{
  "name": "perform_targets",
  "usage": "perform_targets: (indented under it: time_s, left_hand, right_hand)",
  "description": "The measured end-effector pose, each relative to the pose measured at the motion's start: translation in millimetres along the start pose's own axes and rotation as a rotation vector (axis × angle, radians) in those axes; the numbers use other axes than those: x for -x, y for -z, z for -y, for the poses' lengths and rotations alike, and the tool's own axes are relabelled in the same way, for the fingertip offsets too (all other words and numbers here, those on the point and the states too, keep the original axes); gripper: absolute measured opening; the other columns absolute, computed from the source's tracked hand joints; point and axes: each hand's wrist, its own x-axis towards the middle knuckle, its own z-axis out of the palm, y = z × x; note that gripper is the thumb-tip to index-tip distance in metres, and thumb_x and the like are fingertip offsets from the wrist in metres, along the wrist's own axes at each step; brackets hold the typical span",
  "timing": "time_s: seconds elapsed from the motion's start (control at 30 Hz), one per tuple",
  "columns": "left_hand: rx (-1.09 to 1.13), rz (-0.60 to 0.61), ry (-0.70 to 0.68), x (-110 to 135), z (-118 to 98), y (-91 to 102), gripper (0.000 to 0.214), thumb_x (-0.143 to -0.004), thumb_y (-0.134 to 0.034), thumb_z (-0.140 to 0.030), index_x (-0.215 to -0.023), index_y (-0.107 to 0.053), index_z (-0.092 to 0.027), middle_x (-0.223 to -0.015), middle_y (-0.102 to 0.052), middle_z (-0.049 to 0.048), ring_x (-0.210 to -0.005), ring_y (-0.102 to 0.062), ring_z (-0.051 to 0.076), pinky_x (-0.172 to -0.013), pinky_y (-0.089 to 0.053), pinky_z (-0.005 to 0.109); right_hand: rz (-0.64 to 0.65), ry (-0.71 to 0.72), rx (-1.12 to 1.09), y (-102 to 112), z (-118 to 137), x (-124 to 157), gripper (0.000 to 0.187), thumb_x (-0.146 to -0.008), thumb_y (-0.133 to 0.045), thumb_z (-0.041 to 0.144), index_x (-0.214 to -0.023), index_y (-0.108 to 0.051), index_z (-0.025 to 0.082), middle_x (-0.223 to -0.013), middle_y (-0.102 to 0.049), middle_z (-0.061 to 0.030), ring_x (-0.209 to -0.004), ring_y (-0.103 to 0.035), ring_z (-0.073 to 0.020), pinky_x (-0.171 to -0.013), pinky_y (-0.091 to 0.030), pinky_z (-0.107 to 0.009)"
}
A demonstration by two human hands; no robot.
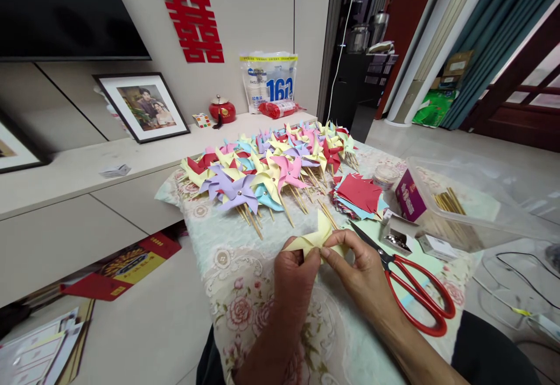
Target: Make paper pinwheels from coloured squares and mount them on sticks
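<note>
Between my two hands is a pale yellow paper pinwheel (322, 228), its blades folded toward the middle. My left hand (297, 268) grips it from the left, thumb near its centre. From the right, my right hand (352, 259) pinches the paper close to the centre with thumb and fingertips. Whether a pin is between the fingers cannot be made out. Red-handled scissors (409, 283) lie just right of my right hand, blades pointing away. Beyond the hands is a stack of cut paper squares (359, 193), red on top. Finished pinwheels (238, 191) on wooden sticks lie piled behind.
A small open box (398, 234) of metal pins sits beside a white box (437, 247). A clear plastic bin (476, 198) holds wooden sticks (450, 201). The flowered tablecloth (238, 291) covers the table. Behind stands a white cabinet (79, 169) with a framed photo (142, 107).
</note>
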Motion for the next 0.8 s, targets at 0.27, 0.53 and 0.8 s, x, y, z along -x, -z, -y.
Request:
perform_targets:
  time_s: [0.27,0.53,0.8]
  left_hand:
    - [0.011,0.008,0.006,-1.8,2.6,1.7,0.014,-0.065,-0.072,-0.019,-0.077,-0.066,-0.017,-0.062,-0.067,-0.0038,-0.061,-0.062,0.015,-0.062,-0.047,0.025]
    - [-0.025,-0.010,0.002,-2.3,7.1,4.6,0.014,-0.067,-0.074,-0.020,-0.075,-0.062,-0.017,-0.056,-0.060,-0.0064,-0.058,-0.057,0.013,-0.058,-0.042,0.022]
    - [-0.098,-0.017,0.042,0.1,0.6,2.7,0.015,-0.067,-0.074,-0.022,-0.071,-0.061,-0.016,-0.054,-0.059,-0.0063,-0.050,-0.047,0.009,-0.051,-0.034,0.020]
  right_hand:
    - [-0.046,-0.008,-0.030,-0.2,2.3,-0.4,0.012,-0.081,-0.068,0.033,-0.076,-0.065,0.023,-0.078,-0.065,0.0006,-0.078,-0.056,-0.0194,-0.075,-0.041,-0.030]
    - [-0.071,-0.060,0.009,-1.8,0.8,-2.0,0.014,-0.077,-0.068,0.035,-0.072,-0.065,0.022,-0.073,-0.063,0.0006,-0.072,-0.054,-0.0191,-0.071,-0.039,-0.030]
    - [-0.086,-0.098,-0.003,-2.1,1.6,-2.1,0.016,-0.075,-0.068,0.037,-0.071,-0.064,0.022,-0.072,-0.063,0.0006,-0.071,-0.053,-0.0190,-0.070,-0.038,-0.030]
